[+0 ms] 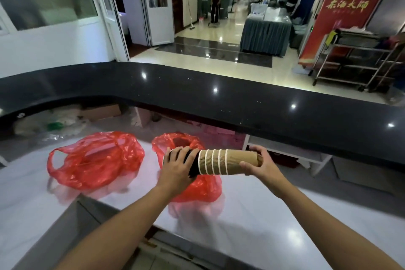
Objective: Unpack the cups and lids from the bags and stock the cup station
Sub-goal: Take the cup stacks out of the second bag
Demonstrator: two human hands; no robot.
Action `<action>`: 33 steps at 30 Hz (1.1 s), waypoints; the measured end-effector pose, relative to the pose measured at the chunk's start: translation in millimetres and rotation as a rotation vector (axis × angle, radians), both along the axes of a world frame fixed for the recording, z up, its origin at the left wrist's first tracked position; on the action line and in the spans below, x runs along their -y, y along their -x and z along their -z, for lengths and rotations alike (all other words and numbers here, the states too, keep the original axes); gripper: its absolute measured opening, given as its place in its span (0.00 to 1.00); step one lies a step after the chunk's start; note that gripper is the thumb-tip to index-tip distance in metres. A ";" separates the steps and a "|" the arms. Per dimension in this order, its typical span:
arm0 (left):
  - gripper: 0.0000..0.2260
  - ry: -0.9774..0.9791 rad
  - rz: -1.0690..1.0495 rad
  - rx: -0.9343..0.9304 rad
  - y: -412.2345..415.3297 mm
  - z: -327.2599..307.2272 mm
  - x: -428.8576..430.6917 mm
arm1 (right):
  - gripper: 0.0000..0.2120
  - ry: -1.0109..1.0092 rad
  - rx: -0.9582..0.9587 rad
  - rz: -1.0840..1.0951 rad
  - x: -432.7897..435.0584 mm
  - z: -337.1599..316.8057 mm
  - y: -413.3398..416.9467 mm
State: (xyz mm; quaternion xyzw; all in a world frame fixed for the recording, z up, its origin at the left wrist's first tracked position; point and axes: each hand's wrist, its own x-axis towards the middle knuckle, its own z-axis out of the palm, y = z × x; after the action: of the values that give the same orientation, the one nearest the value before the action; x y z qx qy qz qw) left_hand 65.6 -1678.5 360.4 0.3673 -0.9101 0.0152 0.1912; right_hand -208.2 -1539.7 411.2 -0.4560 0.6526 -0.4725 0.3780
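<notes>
Stack of cups (225, 162) held level over the worktop (285, 215), long axis left-right, just above the right red bag (203, 188). Left hand (178, 165) curls round the dark left end; right hand (260, 163) grips the brown base end. Rims face left, so standing it up likely means right end down. Left red bag (96, 160) lies further left, apart from both hands. Cup station not seen.

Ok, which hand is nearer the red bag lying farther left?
Left. The left hand grips the cup stack just right of that red bag; the right hand holds the stack's far end, farther right.
</notes>
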 end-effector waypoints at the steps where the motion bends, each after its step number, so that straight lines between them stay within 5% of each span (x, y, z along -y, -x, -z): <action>1: 0.36 -0.005 -0.046 -0.049 -9.4 -3.9 -4.6 | 0.36 0.048 0.103 0.047 1.6 -4.0 -12.5; 5: 0.37 -0.148 -0.202 -0.251 -57.7 -15.5 -31.9 | 0.40 0.109 0.253 -0.008 19.6 -18.2 -86.4; 12: 0.37 -0.421 -0.442 -0.555 -188.7 -28.5 -89.7 | 0.28 0.124 0.341 -0.350 41.9 -26.9 -277.7; 22: 0.25 -0.496 -0.753 -0.789 -409.9 -47.6 -163.9 | 0.27 0.075 0.271 -0.770 54.7 -40.7 -522.1; 27: 0.28 -0.477 -0.907 -0.892 -488.3 -41.6 -177.9 | 0.18 0.097 0.246 -0.947 64.1 -44.3 -619.9; 33: 0.31 -0.440 -1.049 -0.904 -563.4 -40.3 -155.2 | 0.25 0.079 0.242 -1.101 115.3 -40.3 -707.6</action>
State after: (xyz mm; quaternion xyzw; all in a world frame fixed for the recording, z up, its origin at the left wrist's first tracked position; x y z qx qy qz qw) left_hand 629.0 -1523.4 400.7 0.7557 -0.4282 -0.2321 0.4379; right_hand 499.3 -1655.0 451.5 -0.6854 0.2524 -0.2787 0.6236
